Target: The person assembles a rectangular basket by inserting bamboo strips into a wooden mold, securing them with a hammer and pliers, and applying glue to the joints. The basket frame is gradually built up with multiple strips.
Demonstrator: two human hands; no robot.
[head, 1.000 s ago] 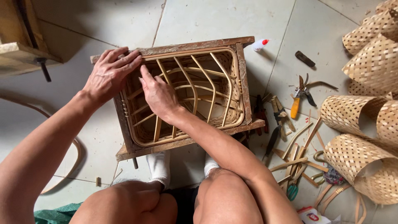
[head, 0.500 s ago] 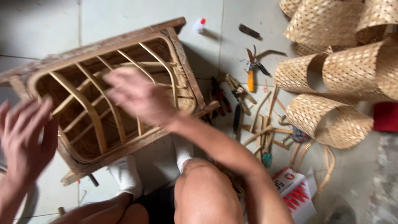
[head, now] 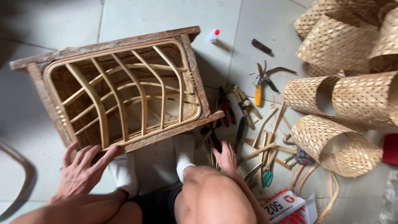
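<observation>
left hand point(head: 81, 172) lay flat, fingers spread, on the near edge of the rattan frame point(head: 120, 89), pressing not gripping. frame sat on the tiled floor point(head: 166, 16) inside a rough wooden mould point(head: 195, 74), towards the floor's left side. right hand point(head: 227, 157) was down among loose rattan strips point(head: 265, 147) just right of the frame's near right corner; can't tell if it gripped one. pliers point(head: 263, 81) and woven cane sleeves point(head: 340, 99) lay further right

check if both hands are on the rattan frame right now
No: only the left hand rests on the near edge of the rattan frame, while the right hand is down among the cane strips on the floor.
</observation>
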